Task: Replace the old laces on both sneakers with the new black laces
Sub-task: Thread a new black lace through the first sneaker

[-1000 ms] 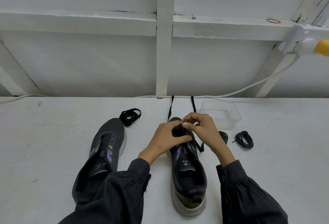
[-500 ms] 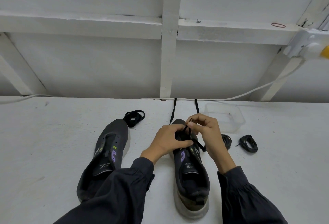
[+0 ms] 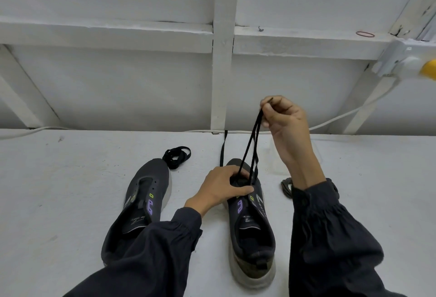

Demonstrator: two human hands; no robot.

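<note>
Both hands are busy with the right sneaker (image 3: 250, 233) on the counter (image 3: 70, 190). Your left hand (image 3: 219, 188) grips its front to hold it down. Your right hand (image 3: 286, 126) is up high, and its fingers (image 3: 271, 105) pinch the black lace (image 3: 250, 145) tight, likely to pull the slack through the holes. Half a second ago that hand was low, right at the shoe. The left sneaker (image 3: 146, 192) has no lace yet. A coiled lace (image 3: 177, 157) waits by its toe.

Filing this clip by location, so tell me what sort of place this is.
Probably a workshop or utility room: a rough white-painted worktop, white-painted timber framing behind it, and a white cable running to a surface-mounted socket box.
</note>
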